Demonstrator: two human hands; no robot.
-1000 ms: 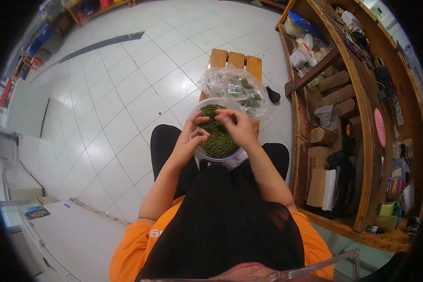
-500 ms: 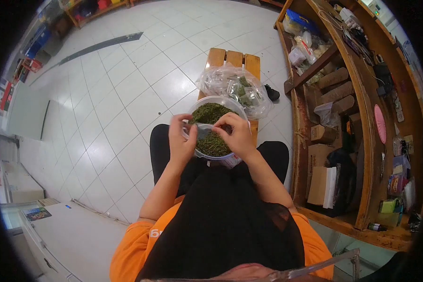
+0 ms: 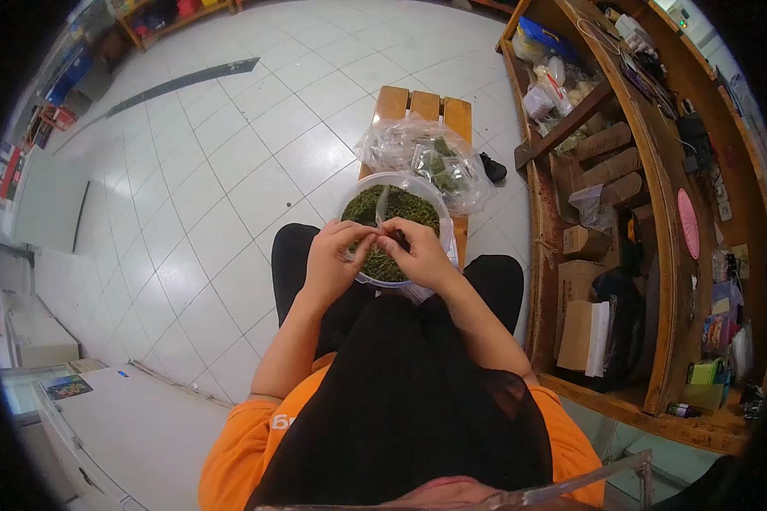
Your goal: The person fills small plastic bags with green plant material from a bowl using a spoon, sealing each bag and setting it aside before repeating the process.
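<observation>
A small clear plastic bag (image 3: 383, 205) is pinched between the fingertips of my left hand (image 3: 336, 254) and my right hand (image 3: 421, 254). Both hands are closed and almost meet at the bag's near edge, while the rest of it stands up away from me. Beneath them is a round clear plastic tub (image 3: 443, 210) full of chopped green dried herb (image 3: 416, 209). My hands hide part of the tub's near half.
Behind the tub, a large clear bag (image 3: 392, 143) holding small packets of green herb (image 3: 440, 167) lies on a slatted wooden bench (image 3: 392, 102). To the right runs a wooden shelf unit (image 3: 669, 281) packed with goods. A black shoe (image 3: 493, 168) sits beside the bench.
My left hand has moved right to meet my right hand. The small bag, earlier lying flatter between them, now stands upright in both sets of fingertips.
</observation>
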